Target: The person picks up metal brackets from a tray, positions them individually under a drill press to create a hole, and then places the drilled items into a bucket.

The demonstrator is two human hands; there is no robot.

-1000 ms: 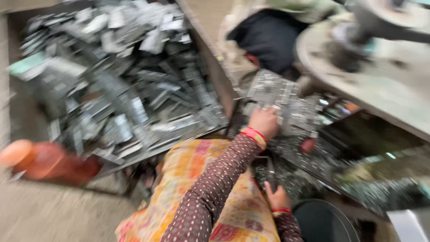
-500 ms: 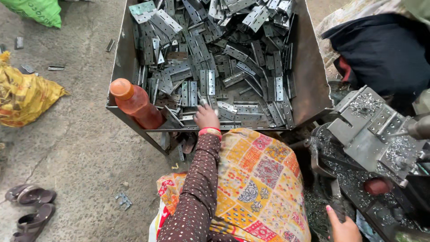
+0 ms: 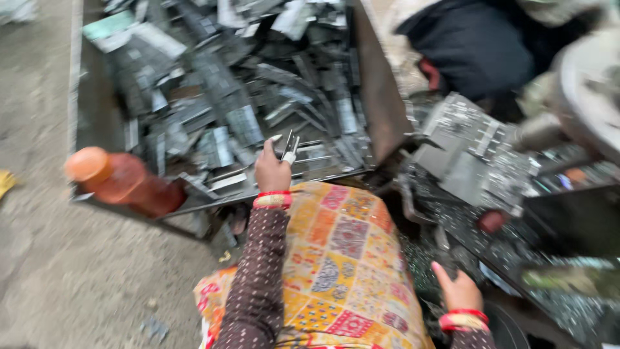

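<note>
Metal plates (image 3: 289, 147): a few thin, flat grey pieces, pinched upright between thumb and fingers of the left hand (image 3: 271, 171), just above the near edge of the bin (image 3: 378, 103). Held on edge, probably so that a small number can be lifted clear of the heap.

Left hand: closed on the plates, arm stretched forward across the lap; red bangles at the wrist.

Right hand (image 3: 457, 291): lowered at the right, fingers loosely spread, resting on dark, debris-strewn machine parts. It appears to hold nothing, though blur leaves that uncertain.

Bin: open metal tray, filled with a loose pile of similar grey plates.

Bottle (image 3: 123, 181): orange, lying against the bin's near left corner.

Cloth (image 3: 342, 258): patterned orange and yellow, over the lap.

Press (image 3: 471, 148): grey perforated metal block, right of the bin.

Floor (image 3: 64, 271): bare concrete, at left.
</note>
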